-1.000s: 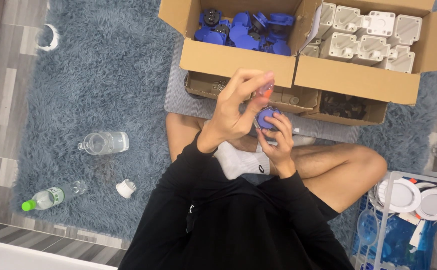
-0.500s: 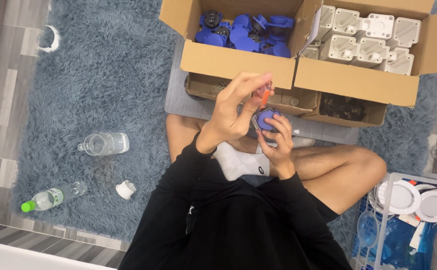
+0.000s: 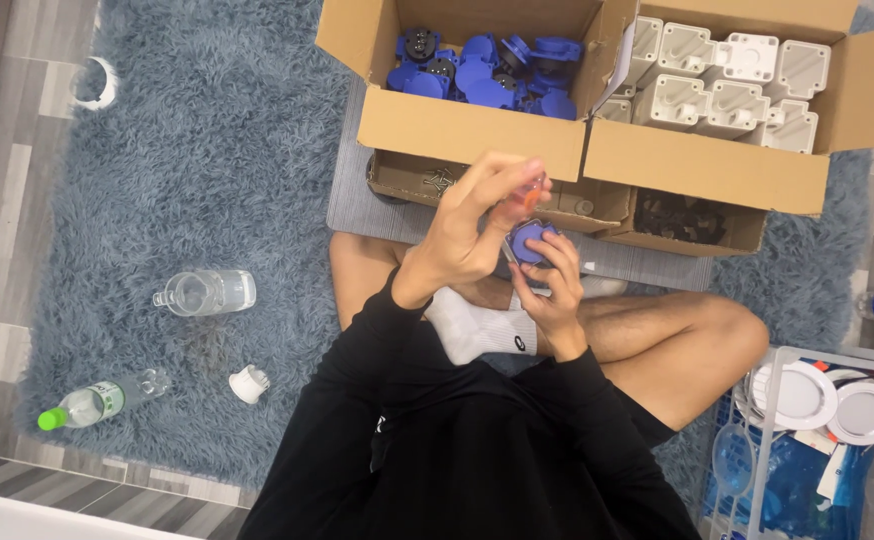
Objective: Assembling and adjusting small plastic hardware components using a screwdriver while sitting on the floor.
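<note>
The person sits cross-legged on a shaggy grey-blue rug, seen from above. The right hand cups a round blue part from below, fingers curled round its rim; only the top face shows, and its details are too small to read. The left hand is raised above it, fingertips pinched on a small orange-tipped tool, most of which is hidden inside the hand, so its kind cannot be told. The tool's end sits just above the blue part; whether it touches is unclear. Ahead lie open cardboard boxes: one holds a heap of similar blue parts, the neighbouring box holds white plastic housings. Two lower trays hold dark small items that cannot be made out. On the rug to the left lie a clear jug on its side, a green-capped bottle and a small white piece. At the right edge a wire basket holding white round fittings is cut off by the frame.
</note>
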